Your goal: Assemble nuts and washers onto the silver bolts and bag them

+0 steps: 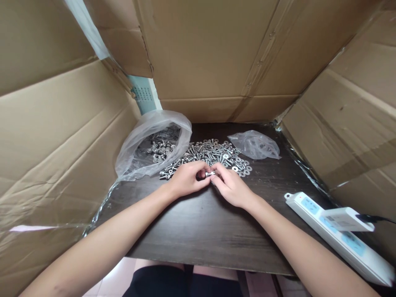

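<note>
My left hand [187,178] and my right hand [230,185] meet over the dark wooden table [210,231]. Both pinch a small silver bolt [210,174] held between their fingertips. Just behind them lies a loose pile of silver bolts, nuts and washers [213,152]. To the left, an open clear plastic bag [154,144] holds more of the same metal parts. A smaller crumpled clear bag [255,144] lies to the right of the pile.
Cardboard sheets [216,53] wall the table in at the back, left and right. A white power strip [340,235] with a plugged-in white adapter [346,218] lies at the right front. My dark shorts and knees show below the table's front edge.
</note>
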`<state>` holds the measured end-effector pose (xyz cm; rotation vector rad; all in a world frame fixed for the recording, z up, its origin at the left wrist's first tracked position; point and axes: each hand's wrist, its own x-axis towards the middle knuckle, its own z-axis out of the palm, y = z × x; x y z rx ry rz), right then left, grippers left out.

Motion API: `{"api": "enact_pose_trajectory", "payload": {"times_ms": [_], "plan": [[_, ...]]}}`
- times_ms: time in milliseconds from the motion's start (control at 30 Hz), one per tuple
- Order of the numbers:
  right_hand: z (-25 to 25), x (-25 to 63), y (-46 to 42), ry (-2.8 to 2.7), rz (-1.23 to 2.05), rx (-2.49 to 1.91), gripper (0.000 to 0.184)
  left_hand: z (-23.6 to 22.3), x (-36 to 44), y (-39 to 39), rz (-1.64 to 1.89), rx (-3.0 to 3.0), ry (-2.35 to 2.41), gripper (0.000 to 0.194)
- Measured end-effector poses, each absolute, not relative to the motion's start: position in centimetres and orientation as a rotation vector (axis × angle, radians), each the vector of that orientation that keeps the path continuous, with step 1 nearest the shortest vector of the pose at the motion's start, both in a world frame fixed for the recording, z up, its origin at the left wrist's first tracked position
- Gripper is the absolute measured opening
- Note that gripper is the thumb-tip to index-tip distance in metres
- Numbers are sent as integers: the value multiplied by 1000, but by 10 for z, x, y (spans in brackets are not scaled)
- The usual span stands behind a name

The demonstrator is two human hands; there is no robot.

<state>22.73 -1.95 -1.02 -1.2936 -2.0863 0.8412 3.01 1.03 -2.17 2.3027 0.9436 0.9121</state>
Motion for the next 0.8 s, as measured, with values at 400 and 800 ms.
{"api": "enact_pose_trajectory", "payload": {"times_ms": [400,800], "plan": [[-10,227,-19,-2086,816,-1276,13,-23,29,11,918,2300,936,11],[-11,227,-19,-2087,804,-1309,8,-23,29,11,904,2325,934,11]]}}
